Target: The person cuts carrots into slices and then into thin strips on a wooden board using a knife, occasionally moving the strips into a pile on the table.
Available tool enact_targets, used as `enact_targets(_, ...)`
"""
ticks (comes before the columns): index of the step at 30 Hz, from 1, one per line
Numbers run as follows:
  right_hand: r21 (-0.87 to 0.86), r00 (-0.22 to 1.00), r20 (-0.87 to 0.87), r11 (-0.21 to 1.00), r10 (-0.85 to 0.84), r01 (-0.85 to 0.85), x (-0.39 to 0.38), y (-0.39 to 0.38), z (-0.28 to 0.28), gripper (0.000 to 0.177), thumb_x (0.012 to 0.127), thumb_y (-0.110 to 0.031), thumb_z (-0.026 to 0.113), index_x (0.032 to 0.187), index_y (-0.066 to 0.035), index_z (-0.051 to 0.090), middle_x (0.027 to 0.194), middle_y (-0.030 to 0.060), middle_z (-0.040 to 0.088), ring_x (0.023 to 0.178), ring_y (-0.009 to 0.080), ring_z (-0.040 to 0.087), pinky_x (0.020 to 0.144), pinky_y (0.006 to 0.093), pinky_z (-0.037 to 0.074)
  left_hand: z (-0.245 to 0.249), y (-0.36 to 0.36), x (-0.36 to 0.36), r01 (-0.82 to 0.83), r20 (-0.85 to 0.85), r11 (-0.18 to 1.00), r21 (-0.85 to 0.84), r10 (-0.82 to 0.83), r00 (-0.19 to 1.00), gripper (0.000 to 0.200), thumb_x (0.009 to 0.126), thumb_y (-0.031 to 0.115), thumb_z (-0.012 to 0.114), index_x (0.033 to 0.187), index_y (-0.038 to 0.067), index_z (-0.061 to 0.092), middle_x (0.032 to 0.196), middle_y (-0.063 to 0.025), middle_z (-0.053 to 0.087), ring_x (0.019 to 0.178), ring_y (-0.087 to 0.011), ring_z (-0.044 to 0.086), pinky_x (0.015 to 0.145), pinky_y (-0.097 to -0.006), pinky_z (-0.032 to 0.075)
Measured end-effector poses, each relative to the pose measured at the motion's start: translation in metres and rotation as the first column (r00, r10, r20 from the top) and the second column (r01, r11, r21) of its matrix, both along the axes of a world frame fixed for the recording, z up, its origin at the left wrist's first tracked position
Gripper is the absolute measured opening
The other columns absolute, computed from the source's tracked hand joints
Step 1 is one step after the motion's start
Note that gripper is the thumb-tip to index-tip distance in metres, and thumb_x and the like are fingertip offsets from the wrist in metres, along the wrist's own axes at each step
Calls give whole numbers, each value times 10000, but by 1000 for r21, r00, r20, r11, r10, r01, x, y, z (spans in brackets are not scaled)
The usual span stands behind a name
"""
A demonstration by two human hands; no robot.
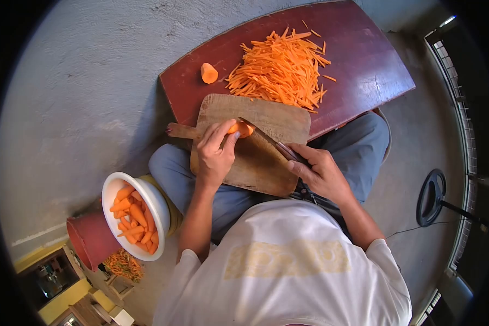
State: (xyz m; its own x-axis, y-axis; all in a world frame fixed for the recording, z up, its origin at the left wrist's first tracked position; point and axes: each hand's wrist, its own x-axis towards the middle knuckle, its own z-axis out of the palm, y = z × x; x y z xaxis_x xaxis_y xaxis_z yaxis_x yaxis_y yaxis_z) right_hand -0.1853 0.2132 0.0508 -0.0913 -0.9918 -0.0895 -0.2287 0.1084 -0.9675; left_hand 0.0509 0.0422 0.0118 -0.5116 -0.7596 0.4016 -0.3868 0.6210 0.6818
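My left hand (217, 152) grips a piece of carrot (241, 129) above the wooden cutting board (266, 163), its fingers closed around the near end. In my right hand (320, 171) is the handle of a knife (271, 142), whose blade slants up and left so that its tip is at the carrot. Part of the carrot is hidden behind my left fingers. The board lies across my lap, against the edge of a dark red table (364, 60). On that table, beyond the board, lies a heap of carrot strips (282, 68), with a carrot chunk (208, 73) to its left.
A white basin (111, 190) of peeled carrots stands to my left. Beside it is a red bucket (87, 239), with a pile of peelings (124, 265) on the floor. A grey wall (81, 81) runs along the left. A round black base on a pole (432, 196) stands at right.
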Motion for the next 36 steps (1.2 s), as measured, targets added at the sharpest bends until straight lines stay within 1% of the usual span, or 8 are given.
enact_targets(5,-13,999,-26,999,37,-37,5,-4,6,416,1131,-175,673,1467,70,643,927,189,678,799,249,649,782,393,552,-8,17,3,-77,-89,997,-32,73,993,304,967,-31,829,1266,4,785,1186,-135,755,1056,-317,754,918,-406,614)
enact_targets(12,30,977,-143,987,158,-156,11,-3,37,487,1110,-101,665,1554,57,541,1108,294,728,996,482,745,840,483,584,-35,24,-4,-163,-142,982,-91,149,979,390,954,-94,815,1328,-8,753,1204,-172,759,1039,-327,762,908,-409,624)
enact_targets(13,65,975,-151,985,165,-157,11,-1,41,494,1107,-102,669,1556,58,539,1108,291,730,985,480,748,831,488,584,-36,24,-5,-201,-143,974,-105,185,972,405,946,-110,812,1334,-14,747,1207,-179,763,1035,-330,766,905,-410,628)
enact_targets(16,176,951,-226,969,212,-174,9,2,56,525,1087,-103,692,1566,53,542,1104,274,740,918,476,757,771,515,586,-40,14,0,-98,-163,966,-238,59,985,473,915,-165,800,1361,-26,728,1220,-193,769,1037,-336,778,893,-424,641)
enact_targets(22,43,895,-379,971,233,-235,11,0,54,530,1071,-117,689,1552,19,510,996,279,711,837,501,733,690,548,592,-34,13,-5,-106,-181,959,-263,58,982,448,901,-217,745,1313,-41,755,1167,-187,792,1004,-336,785,891,-415,633)
enact_targets(25,197,893,-340,951,295,-239,14,-19,52,517,1068,-86,696,1540,45,531,1103,297,737,891,510,739,732,552,585,-35,12,-4,-99,-173,959,-265,54,983,470,843,-197,839,1282,-45,772,1181,-172,774,1019,-338,772,861,-409,658)
enact_targets(31,26,866,-436,965,247,-262,22,-62,4,465,1070,-89,699,1487,56,554,1127,320,739,994,536,725,827,556,577,-34,11,-5,-90,-207,957,-275,32,978,442,888,-164,827,1309,-47,762,1201,-172,761,1020,-345,762,875,-421,647)
enact_targets(36,86,914,-329,972,236,-220,20,-68,17,437,1091,-94,673,1493,42,568,1109,315,743,1005,535,721,845,528,577,-42,14,-3,-118,-192,958,-261,69,979,470,891,-159,824,1336,-32,742,1191,-183,747,1005,-350,749,856,-425,635)
